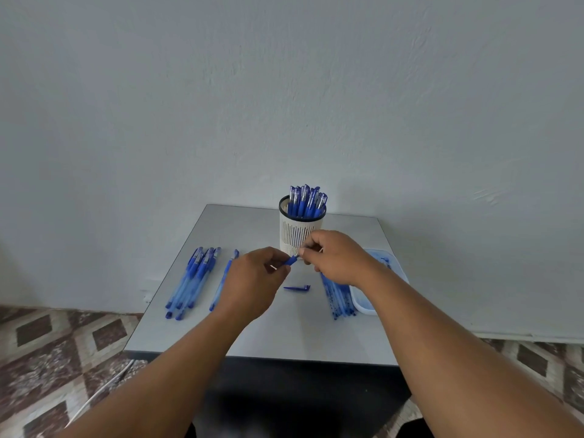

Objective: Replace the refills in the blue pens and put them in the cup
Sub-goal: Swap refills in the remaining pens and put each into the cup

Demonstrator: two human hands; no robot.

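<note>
Above the middle of the small grey table [284, 330], my left hand [252, 279] grips a blue pen [291, 260] by its grip end. My right hand [335, 257] pinches the pen's tip section just to the right of it. A loose blue pen cap [297, 288] lies on the table below my hands. Behind them stands a white slotted cup [297, 230] holding several blue pens. Further blue pens [192, 279] lie in a bundle at the left, and one single pen [225, 281] lies beside my left hand.
A row of thin blue refills [339, 298] lies under my right forearm. A clear plastic tray [373, 298] sits at the table's right edge. The table stands against a pale wall, with patterned floor tiles on both sides.
</note>
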